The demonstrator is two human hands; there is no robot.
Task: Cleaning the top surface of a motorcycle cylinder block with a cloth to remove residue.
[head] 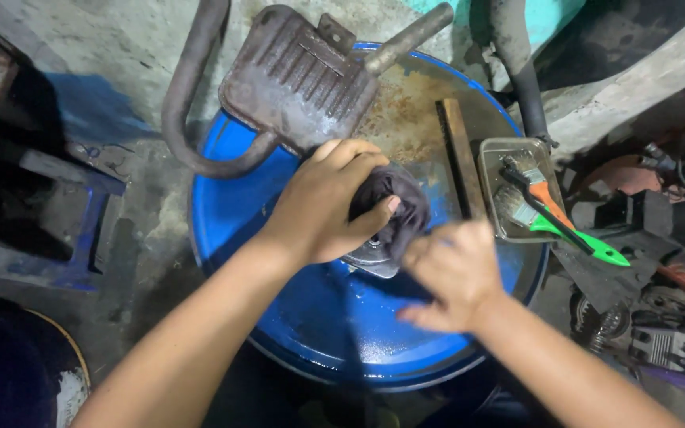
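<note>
blue drum top (279, 301) | dark rag (402, 210) | inside left fingers (366, 162)

Both arms are bare, with no sleeves showing anywhere up to the edge of the picture. The left hand (323, 206) and the right hand (449, 273) wear no gloves, rings or watch. The right hand looks blurry, so its small details cannot be made out.

left hand (323, 202) curled in a grip, fingers bent — right hand (449, 273) blurred, loosely closed just beside it.
</note>
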